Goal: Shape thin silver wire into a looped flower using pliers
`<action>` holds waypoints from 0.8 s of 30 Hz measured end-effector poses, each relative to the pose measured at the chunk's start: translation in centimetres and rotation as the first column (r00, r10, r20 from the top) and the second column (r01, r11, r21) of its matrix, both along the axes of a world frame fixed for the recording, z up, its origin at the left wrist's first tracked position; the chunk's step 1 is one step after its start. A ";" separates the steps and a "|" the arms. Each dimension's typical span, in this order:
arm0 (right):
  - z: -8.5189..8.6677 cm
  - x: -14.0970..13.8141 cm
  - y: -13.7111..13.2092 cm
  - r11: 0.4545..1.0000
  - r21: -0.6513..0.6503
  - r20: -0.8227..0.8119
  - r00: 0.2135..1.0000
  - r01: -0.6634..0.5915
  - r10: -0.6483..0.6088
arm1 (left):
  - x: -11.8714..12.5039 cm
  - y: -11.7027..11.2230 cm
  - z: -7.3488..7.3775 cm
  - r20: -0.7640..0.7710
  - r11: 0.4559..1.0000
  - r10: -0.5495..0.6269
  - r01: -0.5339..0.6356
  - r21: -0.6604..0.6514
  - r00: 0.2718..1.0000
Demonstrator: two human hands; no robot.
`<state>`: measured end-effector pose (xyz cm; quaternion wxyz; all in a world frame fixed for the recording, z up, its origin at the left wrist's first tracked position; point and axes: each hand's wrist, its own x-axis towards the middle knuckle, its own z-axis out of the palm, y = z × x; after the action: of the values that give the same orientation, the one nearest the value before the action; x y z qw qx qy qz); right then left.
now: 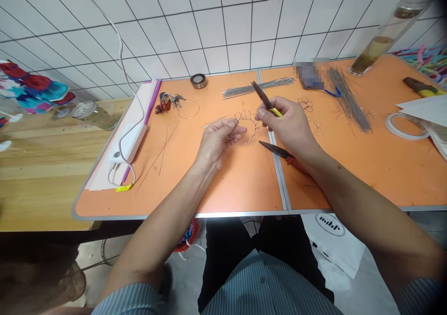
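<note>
A scalloped ring of thin silver wire (247, 126), bent into a row of small loops, hangs above an orange tabletop (240, 184) between the two hands. The left hand (218, 140) comes in from the near side, palm turned down, its thumb and forefinger nearly closed on the ring's left edge and appearing to pinch the wire. The right hand (284, 124) sits just to the ring's right, its fingers curled firmly around the yellow-handled pliers (268, 101), whose dark jaws point up and to the far left, clear of the wire. Its forefinger lies beside the ring's right edge, though any contact there is hard to tell. Both forearms rest angled inward over the near table edge. Just below the right hand lie red-handled pliers (283, 154). Two bundles of straight grey wire (258, 87) (349, 100) lie toward the far side, and small wire loops (306, 104) rest right of the hands. Farther left lie a plain wire hoop (189, 110) and a bunch of keys (167, 101).
</note>
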<state>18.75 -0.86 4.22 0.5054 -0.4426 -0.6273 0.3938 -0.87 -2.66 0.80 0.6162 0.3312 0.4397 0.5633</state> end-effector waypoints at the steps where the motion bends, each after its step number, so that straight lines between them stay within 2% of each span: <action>1: 0.0 0.0 0.0 1.000 -0.001 -0.009 1.000 -0.001 0.001 | 0.1 0.0 0.0 0.012 1.000 -0.002 0.002 -0.018 1.000; 5: 0.1 0.3 0.0 1.000 -0.018 -0.031 1.000 0.001 -0.002 | 0.2 0.0 0.1 0.047 0.998 -0.014 0.017 -0.062 0.999; 11: 0.3 0.3 -0.2 0.997 -0.080 -0.017 1.000 0.000 -0.002 | 0.4 0.0 -0.3 0.023 1.000 0.005 -0.004 -0.010 1.000; 18: 0.2 -0.3 -0.4 0.997 -0.073 0.004 1.000 -0.024 0.025 | 1.2 -0.6 -0.7 -0.083 0.992 0.014 -0.003 0.125 0.996; 24: -0.1 -0.5 -0.3 0.996 -0.087 -0.004 1.000 -0.021 0.021 | 2.1 -1.3 -0.8 -0.240 0.958 0.067 0.005 0.288 0.968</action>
<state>18.28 -1.18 4.09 0.4824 -0.4571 -0.6134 0.4268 1.26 -3.96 -0.03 0.4931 0.4776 0.4320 0.5849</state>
